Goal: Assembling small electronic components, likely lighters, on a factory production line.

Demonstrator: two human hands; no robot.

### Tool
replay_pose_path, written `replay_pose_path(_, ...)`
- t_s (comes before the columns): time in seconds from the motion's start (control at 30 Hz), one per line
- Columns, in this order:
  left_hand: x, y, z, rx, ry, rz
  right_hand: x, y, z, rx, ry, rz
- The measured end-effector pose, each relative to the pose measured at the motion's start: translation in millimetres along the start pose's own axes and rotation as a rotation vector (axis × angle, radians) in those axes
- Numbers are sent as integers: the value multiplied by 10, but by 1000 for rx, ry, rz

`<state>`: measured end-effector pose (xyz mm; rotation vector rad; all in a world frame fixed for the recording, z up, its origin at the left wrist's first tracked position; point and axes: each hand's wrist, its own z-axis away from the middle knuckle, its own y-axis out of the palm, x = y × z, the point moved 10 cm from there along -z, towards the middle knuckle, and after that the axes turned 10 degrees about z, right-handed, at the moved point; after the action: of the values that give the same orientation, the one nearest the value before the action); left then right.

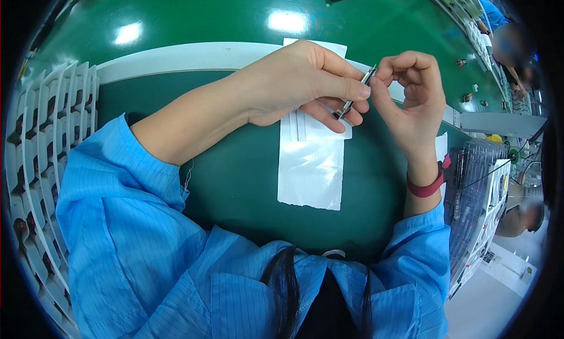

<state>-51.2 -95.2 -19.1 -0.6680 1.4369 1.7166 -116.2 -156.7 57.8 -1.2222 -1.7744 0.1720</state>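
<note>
- I saw L grip (pixel 311 78) pinch a thin silver pc (pixel 369 76) over white paper (pixel 311 180) on the green tabletop (pixel 235 192).
- R grip (pixel 414 92) curled by pc's top end; couldn't tell if closed on it.

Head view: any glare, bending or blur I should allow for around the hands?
Head view: two bright glare patches on the green surface, beyond the hands; in the same head view, fisheye bending curves the white strip; also in the head view, the slim part in the left hand shows in outline, its fine detail too small to tell.
</note>
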Motion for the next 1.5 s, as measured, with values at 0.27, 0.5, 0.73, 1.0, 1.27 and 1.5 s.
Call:
replay_pose_path(0.27,-17,3,25,3,7,38,44,-42,-2,-84,-12,46)
replay_pose_path(0.5,-5,26,-12,12,-15,9,101,-35,5,-68,-106,252)
replay_pose_path(0.73,-167,-3,-44,120,77,181,-540,-458,-63,-180,302,-185)
replay_pose_path(1.0,-248,59,39,280,102,326,-374,376,115,237,591,-1020)
replay_pose_path(1.27,-207,-100,-68,90,147,20,-268,82,86,-57,366,-358)
replay_pose_path(1.5,-151,-29,-44,242,31,210,-377,242,123,142,542,-991)
